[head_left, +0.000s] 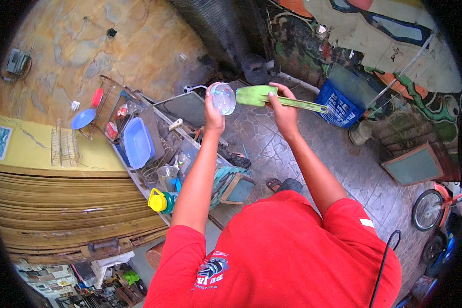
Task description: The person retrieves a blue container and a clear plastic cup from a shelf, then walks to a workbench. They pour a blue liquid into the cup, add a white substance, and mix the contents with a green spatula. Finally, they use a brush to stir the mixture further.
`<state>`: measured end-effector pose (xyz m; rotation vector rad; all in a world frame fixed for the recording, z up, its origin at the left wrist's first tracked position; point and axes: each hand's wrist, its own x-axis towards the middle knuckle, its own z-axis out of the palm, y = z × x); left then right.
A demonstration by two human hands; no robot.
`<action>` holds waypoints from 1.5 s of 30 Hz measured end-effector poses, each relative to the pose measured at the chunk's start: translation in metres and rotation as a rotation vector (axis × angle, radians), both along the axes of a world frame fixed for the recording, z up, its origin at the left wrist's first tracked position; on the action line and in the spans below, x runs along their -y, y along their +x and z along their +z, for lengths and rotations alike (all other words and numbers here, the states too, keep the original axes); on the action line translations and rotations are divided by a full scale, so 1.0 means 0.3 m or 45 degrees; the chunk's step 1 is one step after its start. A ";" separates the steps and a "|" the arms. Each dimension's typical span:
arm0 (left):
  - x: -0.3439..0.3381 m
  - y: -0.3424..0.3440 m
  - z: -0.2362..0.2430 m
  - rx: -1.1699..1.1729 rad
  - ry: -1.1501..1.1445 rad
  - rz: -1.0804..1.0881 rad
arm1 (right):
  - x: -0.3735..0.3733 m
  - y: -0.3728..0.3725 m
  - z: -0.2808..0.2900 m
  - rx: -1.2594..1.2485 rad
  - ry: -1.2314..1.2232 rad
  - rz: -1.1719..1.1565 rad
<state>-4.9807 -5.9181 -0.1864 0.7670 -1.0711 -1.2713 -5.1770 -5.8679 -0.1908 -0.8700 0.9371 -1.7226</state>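
My left hand (214, 110) is closed round a clear, round plastic container (223, 98), held up above the floor with its wide side facing me. In my right hand (284, 109) is a light green plastic scoop (250, 96). My thumb presses where its broad blade meets the long handle, which points off to the right. The blade's tip is close beside the container; whether they touch, I cannot tell.
On the left, a cluttered table holds a blue basin (138, 143), a clear pitcher (168, 177) and a green jug with a yellow lid (159, 201). A blue crate (339, 105) stands against the right wall. A framed board (415, 164) and a small bike (428, 209) are farther right.
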 end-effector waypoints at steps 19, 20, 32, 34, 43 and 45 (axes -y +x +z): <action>-0.053 0.071 0.100 -0.126 0.354 -0.278 | 0.010 0.021 0.169 -0.835 -0.620 0.200; -0.053 0.076 0.106 -0.093 0.344 -0.291 | 0.009 0.028 0.166 -0.846 -0.604 0.251; -0.054 0.082 0.127 -0.355 0.407 -0.335 | -0.078 0.193 0.048 0.289 0.133 0.358; -0.058 0.089 0.111 -0.358 0.368 -0.289 | -0.096 0.219 0.048 0.362 0.231 0.314; -0.110 0.031 0.074 -0.566 0.293 -0.044 | -0.136 0.334 0.026 0.954 0.397 0.253; -0.116 0.041 0.047 -0.634 0.317 0.023 | -0.111 0.329 0.038 1.145 0.429 0.284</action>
